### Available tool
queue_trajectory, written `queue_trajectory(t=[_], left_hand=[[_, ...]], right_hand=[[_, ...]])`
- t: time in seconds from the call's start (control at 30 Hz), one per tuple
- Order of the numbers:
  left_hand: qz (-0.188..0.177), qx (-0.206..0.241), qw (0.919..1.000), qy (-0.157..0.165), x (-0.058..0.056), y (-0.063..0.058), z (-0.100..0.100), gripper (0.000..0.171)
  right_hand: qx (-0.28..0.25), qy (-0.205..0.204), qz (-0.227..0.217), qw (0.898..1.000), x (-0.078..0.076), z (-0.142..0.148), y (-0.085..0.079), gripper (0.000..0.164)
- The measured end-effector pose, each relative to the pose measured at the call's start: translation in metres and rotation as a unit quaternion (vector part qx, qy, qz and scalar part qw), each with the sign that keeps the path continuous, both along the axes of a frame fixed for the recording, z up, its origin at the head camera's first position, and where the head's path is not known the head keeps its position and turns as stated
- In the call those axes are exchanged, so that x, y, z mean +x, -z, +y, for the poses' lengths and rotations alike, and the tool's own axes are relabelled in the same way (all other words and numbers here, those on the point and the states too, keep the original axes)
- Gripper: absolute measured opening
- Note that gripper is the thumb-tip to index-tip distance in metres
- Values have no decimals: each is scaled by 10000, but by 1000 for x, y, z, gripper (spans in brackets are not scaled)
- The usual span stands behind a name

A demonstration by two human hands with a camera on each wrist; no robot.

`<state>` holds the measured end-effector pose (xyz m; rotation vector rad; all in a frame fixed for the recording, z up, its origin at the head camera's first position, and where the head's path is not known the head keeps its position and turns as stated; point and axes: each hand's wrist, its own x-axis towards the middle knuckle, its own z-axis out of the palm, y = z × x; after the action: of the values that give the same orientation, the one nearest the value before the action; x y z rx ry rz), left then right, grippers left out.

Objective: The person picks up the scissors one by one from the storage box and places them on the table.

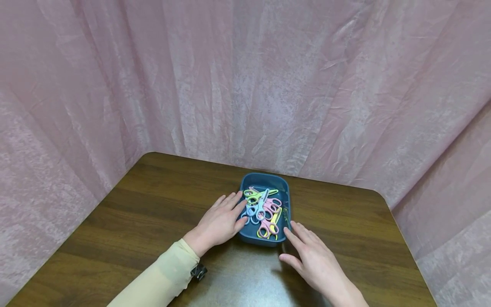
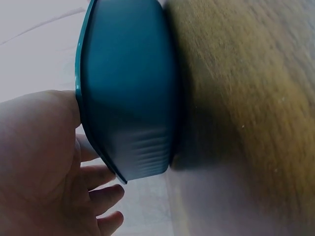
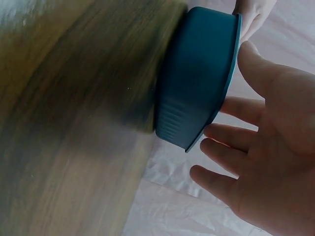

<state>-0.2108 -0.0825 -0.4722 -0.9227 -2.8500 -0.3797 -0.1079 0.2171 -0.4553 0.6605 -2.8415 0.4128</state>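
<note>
Dark-blue bin (image 1: 264,179); pink, blue, yellow, green scissors (image 1: 262,203); brown-grained table (image 1: 364,230).

Hand (image 2: 44,152) at teal bin (image 2: 130,78), wooden tabletop (image 2: 261,98)

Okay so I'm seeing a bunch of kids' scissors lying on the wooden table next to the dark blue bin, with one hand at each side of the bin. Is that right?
Not quite: the scissors lie inside the dark blue bin, not next to it, as the head view shows. The left hand and right hand are indeed at its two sides.
</note>
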Motion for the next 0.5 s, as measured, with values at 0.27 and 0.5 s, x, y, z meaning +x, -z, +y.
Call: queue_trajectory(t=[0.27, 0.5], left_hand=[[-27, -41, 9999, 105, -2, 0, -2, 62], [-122, 53, 9998, 176, -4, -1, -3, 62]], right_hand=[[-153, 68, 323, 9993, -18, 2, 6, 65], [-195, 11, 221, 9996, -34, 4, 6, 63]])
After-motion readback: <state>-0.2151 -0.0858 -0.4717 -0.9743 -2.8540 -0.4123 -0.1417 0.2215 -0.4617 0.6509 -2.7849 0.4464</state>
